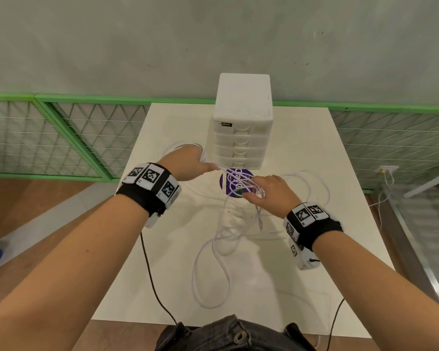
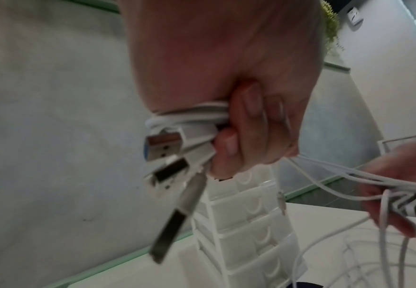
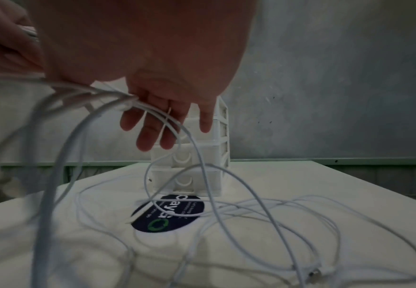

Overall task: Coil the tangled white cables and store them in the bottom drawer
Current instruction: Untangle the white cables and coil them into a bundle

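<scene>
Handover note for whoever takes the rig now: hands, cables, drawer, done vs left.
Left hand: grips a started coil with USB plugs sticking out.
Right hand: fingers straight, strands draped over them.
White cables: mostly loose and tangled on the table, over the purple sticker.
Drawer unit: all drawers shut.
Done: first loops gathered.
Left: finish coiling, open bottom drawer, stow.

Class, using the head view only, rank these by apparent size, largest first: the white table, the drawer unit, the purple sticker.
1. White table
2. Drawer unit
3. Purple sticker, partly hidden by cables
</scene>
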